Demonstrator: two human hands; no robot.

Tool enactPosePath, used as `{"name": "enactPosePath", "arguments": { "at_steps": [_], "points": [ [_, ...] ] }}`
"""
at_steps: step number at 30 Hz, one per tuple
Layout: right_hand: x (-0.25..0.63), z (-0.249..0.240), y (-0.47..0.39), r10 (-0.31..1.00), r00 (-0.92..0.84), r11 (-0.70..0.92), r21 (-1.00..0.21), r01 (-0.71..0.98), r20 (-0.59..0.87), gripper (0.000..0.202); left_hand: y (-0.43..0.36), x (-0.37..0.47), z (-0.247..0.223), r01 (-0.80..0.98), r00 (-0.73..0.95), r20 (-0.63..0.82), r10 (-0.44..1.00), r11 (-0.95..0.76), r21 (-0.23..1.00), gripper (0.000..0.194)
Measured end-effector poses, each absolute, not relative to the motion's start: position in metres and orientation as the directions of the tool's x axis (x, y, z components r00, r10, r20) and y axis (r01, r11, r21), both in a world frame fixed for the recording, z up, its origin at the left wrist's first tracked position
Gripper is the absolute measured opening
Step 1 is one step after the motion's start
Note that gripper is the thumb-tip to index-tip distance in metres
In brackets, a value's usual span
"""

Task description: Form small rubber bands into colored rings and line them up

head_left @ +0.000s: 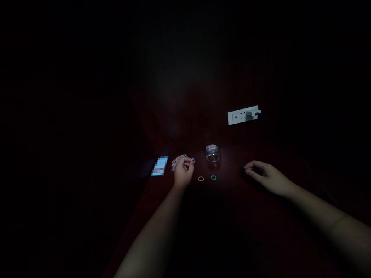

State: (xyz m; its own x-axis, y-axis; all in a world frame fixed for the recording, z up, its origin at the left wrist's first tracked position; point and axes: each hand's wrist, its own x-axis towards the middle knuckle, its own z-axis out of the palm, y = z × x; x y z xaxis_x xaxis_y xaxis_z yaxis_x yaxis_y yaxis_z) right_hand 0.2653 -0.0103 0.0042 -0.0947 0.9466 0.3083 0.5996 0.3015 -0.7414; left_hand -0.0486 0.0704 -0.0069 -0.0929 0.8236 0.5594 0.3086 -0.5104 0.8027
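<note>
My left hand (183, 172) is closed in a pinch on a small pale purple hair tie (193, 160), just above a heap of pastel hair ties (174, 162). The hand hides part of this heap. In front of the jar, a yellow hair tie (201, 178) and a green hair tie (213, 177) lie apart on the dark table. Behind them stands a clear jar (213, 155) with a patterned pinkish lid on top. Off to the right, my right hand (268, 176) rests low over the table, its fingers loosely bent and nothing visible in them.
A lit phone (160, 166), its screen blurred out, lies left of the heap. On the wall behind is a white socket panel (242, 115) with a plug (252, 113) in it. The dark red table (232, 208) fades into deep shadow all around.
</note>
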Motion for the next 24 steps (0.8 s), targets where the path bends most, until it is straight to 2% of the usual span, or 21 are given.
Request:
{"name": "enactPosePath", "arguments": {
  "at_steps": [4, 6, 9, 14, 17, 24],
  "points": [
    [0.213, 0.024, -0.016, 0.926, -0.238, 0.366, -0.853, 0.373, 0.293, 0.033, 0.024, -0.008, -0.003, 0.214, -0.045, 0.528, 0.848, -0.508, 0.834, 0.014],
    [0.188, 0.034, -0.019, 0.921, -0.287, 0.336, -0.908, 0.249, 0.262, 0.035, 0.002, 0.007, -0.002, 0.065, -0.015, 0.465, 0.885, -0.463, 0.884, 0.016],
    [0.165, 0.038, -0.023, 0.895, -0.353, 0.354, -0.915, 0.193, 0.271, 0.025, -0.018, 0.016, 0.000, -0.029, 0.012, 0.387, 0.922, -0.387, 0.922, 0.015],
    [0.163, 0.018, -0.023, 0.876, -0.280, 0.464, -0.845, 0.265, 0.393, 0.016, -0.020, 0.009, -0.001, 0.115, 0.051, 0.366, 0.929, -0.370, 0.922, 0.017],
    [0.172, 0.009, -0.020, 0.893, -0.228, 0.444, -0.844, 0.300, 0.388, 0.016, -0.016, 0.009, -0.005, 0.175, 0.107, 0.360, 0.927, -0.374, 0.911, 0.018],
    [0.178, 0.005, -0.017, 0.925, -0.135, 0.377, -0.903, 0.208, 0.355, 0.020, -0.013, 0.011, -0.010, 0.310, 0.218, 0.396, 0.892, -0.448, 0.839, 0.010]
  ]
}}
